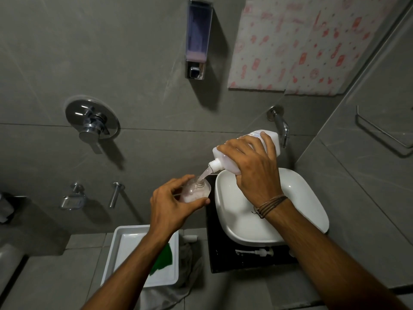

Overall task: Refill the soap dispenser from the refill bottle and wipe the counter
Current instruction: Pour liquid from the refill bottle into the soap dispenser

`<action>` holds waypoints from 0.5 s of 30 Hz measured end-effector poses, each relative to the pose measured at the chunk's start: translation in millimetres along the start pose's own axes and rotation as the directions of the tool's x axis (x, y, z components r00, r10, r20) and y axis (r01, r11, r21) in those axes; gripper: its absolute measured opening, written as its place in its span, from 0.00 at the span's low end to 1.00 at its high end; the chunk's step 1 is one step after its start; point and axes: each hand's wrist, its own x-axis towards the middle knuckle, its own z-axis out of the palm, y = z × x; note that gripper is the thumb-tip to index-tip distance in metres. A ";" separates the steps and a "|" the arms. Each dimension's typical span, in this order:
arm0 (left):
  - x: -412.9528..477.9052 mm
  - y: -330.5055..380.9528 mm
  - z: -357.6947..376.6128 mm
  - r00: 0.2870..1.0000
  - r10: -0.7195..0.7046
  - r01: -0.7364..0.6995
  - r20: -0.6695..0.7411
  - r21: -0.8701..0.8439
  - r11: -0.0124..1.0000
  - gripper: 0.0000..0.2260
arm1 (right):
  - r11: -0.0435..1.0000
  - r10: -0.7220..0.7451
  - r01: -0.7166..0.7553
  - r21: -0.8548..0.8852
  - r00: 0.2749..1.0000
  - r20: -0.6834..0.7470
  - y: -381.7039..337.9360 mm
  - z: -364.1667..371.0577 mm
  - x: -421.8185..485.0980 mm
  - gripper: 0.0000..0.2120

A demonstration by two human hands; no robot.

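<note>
My right hand (257, 166) grips the white refill bottle (225, 159), tipped down to the left with its neck open. A pale pink stream of soap runs from the neck into the small clear soap dispenser bottle (197, 191), which my left hand (172, 206) holds at the left rim of the white basin (297, 198). The dispenser is partly filled with pinkish soap. Its white pump head (257, 252) lies on the black counter (214, 256) in front of the basin. A green cloth (163, 260) lies in a white tray (116, 253) below my left arm.
A wall-mounted soap dispenser (197, 39) hangs above on the grey tiled wall. A chrome tap (280, 124) juts out over the basin, and a mixer valve (91, 121) sits to the left. A grey cloth (190, 265) lies beside the tray. A towel rail (380, 133) is on the right wall.
</note>
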 end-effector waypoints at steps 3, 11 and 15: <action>0.8 -1.2 0.5 1.000 -0.005 0.005 -0.003 0.002 1.000 0.34 | 1.000 -0.008 0.008 0.004 1.000 -0.013 0.5 1.2 1.0 0.28; 1.9 -2.7 1.6 1.000 -0.020 0.020 -0.016 -0.001 1.000 0.33 | 1.000 -0.025 0.024 -0.013 0.999 -0.039 2.3 3.2 2.7 0.28; 1.8 -3.3 2.5 1.000 -0.024 0.024 -0.017 0.001 1.000 0.33 | 0.999 -0.033 0.032 -0.023 0.999 -0.040 2.5 4.0 2.5 0.29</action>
